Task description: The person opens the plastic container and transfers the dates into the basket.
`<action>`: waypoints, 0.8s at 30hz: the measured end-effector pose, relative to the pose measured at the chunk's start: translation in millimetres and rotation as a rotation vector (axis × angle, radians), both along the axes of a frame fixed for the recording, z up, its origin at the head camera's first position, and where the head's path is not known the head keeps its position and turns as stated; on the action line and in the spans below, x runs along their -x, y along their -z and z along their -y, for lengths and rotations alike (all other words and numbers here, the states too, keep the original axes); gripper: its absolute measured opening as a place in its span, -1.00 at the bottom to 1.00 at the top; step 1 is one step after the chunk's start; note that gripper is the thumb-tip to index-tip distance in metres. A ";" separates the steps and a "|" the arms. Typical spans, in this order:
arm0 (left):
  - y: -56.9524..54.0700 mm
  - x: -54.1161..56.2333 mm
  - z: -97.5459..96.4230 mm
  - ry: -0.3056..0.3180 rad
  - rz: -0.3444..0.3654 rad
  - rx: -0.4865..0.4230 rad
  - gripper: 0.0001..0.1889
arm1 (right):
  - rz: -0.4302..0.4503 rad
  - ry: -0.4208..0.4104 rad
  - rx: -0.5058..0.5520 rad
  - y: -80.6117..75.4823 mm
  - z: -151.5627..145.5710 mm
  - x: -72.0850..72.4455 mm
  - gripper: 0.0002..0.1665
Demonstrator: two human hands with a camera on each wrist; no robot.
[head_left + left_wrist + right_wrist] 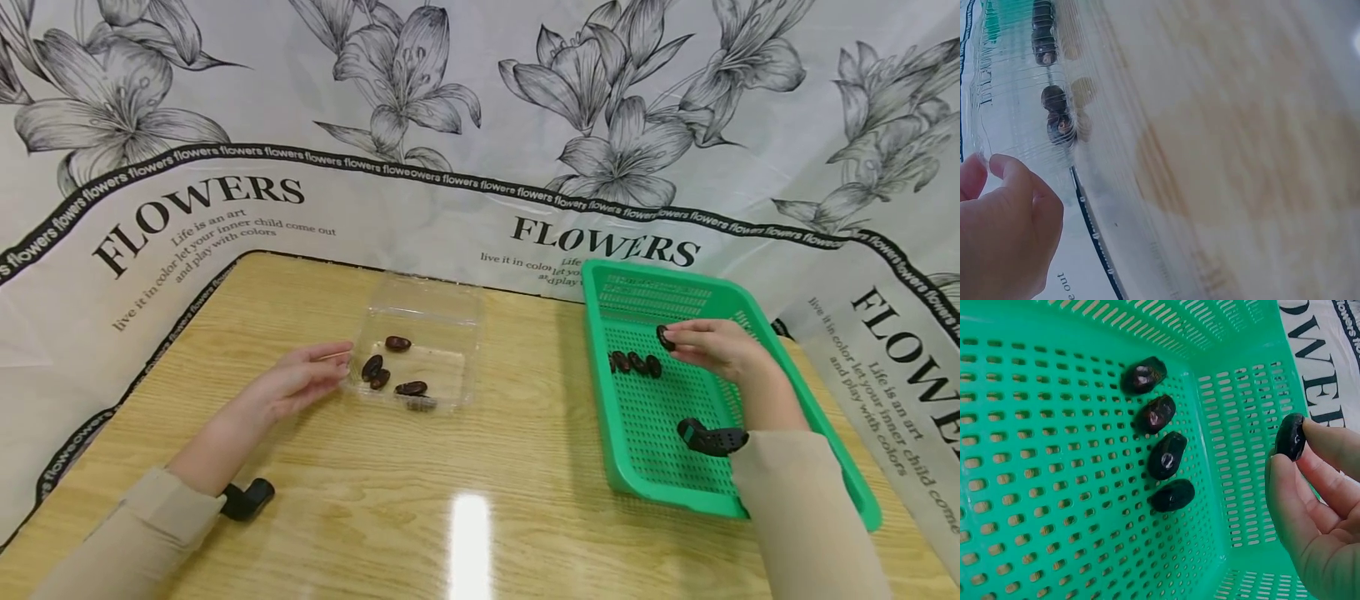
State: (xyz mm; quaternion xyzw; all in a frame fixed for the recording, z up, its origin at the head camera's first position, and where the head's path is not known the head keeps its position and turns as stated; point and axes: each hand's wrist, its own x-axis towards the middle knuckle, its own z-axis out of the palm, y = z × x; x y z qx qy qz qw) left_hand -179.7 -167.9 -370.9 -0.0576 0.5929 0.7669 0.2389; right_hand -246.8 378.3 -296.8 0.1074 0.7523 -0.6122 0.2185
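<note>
Pinching one date (1290, 436) in right hand (712, 350), above green perforated basket (667, 496) | resting left hand (303, 379) at 9 o'clock edge of clear plastic box (452, 367), cannot tell whether gripping | apparently mid-transfer | next: probably calls for lowering toward row of dates (1168, 456) at head-view 8 o'clock, then releasing

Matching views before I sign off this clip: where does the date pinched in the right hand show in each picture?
Head: the date is right of centre, pinched by the right hand over the green basket.
Left wrist: not visible.
Right wrist: the date is toward the right edge, about mid-height.
Shared landmark: the printed sheet, across the top in head, lower left in left wrist, upper right in right wrist.
</note>
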 end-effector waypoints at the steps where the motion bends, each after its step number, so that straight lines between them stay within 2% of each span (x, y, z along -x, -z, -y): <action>1: -0.1 0.6 -0.2 -0.003 -0.001 -0.004 -0.33 | 0.001 0.002 -0.007 0.5 -1.0 1.2 -0.78; 5: -0.4 2.2 -0.6 -0.004 -0.010 -0.019 -0.32 | -0.015 -0.004 -0.055 3.6 -5.7 4.5 -0.79; 12: 1.5 -0.7 -0.1 0.003 -0.009 -0.008 -0.32 | -0.028 -0.099 -0.225 17.2 -15.4 5.8 -0.89; 20: 4.8 0.5 -2.6 0.012 -0.027 -0.005 -0.33 | -0.058 -0.142 -0.424 26.9 -14.3 5.2 -0.48; 24: 4.1 0.4 -1.5 0.006 -0.028 -0.005 -0.33 | -0.060 -0.168 -0.495 29.4 -11.7 5.7 -0.43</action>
